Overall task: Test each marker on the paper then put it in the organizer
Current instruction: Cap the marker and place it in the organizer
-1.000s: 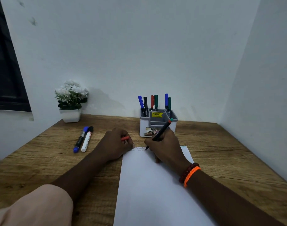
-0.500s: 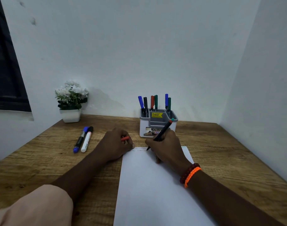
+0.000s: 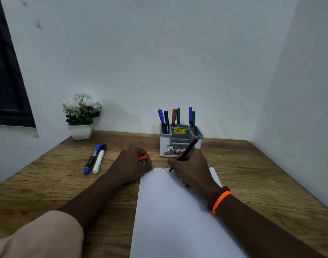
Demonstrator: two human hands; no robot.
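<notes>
My right hand [image 3: 192,167] grips a black marker [image 3: 187,152] with a red band near its top end; its tip touches the top edge of the white paper [image 3: 170,211], beside a row of small zigzag marks [image 3: 160,170]. At the paper's top left corner rests my left hand [image 3: 132,163], closed around a red cap [image 3: 142,158]. The grey and white organizer [image 3: 180,140] stands just behind my hands and holds several markers [image 3: 176,117] upright. On the desk to the left lie a blue marker [image 3: 92,159] and a white marker [image 3: 99,158], side by side.
A small white pot of white flowers [image 3: 81,116] stands at the back left of the wooden desk [image 3: 262,175]. White walls close the desk at the back and right. A dark window frame [image 3: 5,81] is at the far left.
The marker tip in my right hand has crept slightly to the right along the paper's top edge, extending the zigzag line. My left hand has stayed put.
</notes>
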